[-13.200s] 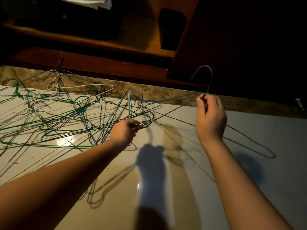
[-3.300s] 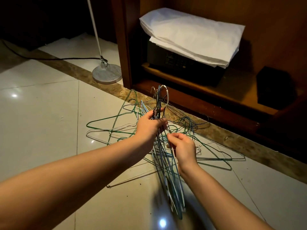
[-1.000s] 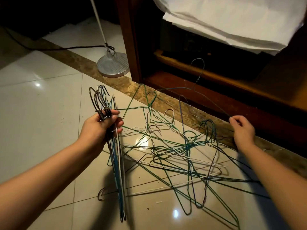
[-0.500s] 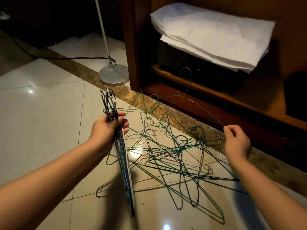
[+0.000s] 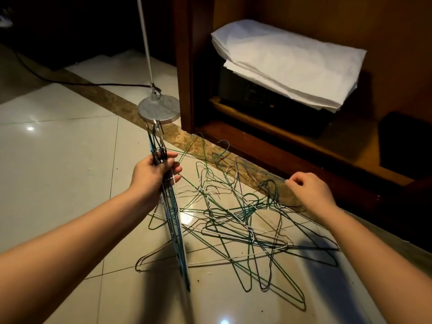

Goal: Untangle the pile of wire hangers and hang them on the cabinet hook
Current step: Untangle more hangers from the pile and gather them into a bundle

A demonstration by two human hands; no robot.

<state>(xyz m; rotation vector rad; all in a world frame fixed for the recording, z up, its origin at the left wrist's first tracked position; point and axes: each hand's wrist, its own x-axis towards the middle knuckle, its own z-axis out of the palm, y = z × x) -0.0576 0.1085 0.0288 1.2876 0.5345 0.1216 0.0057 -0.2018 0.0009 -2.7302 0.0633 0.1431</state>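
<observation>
A tangled pile of green, white and dark wire hangers lies on the pale tiled floor in front of a wooden cabinet. My left hand grips a bundle of sorted hangers just below their hooks. The hooks point up and the bodies hang edge-on down to the floor. My right hand hovers over the pile's far right edge with curled fingers. Its thumb and forefinger pinch a thin wire there. No cabinet hook is in view.
A floor lamp's round metal base and white pole stand just beyond the bundle, with a black cable running left. Inside the cabinet, folded white sheets lie on a dark box. A marble strip borders the tiles.
The thin hanger that my right hand held up against the cabinet has come down to the pile, and the hand has dropped with it. My left hand keeps the bundle upright.
</observation>
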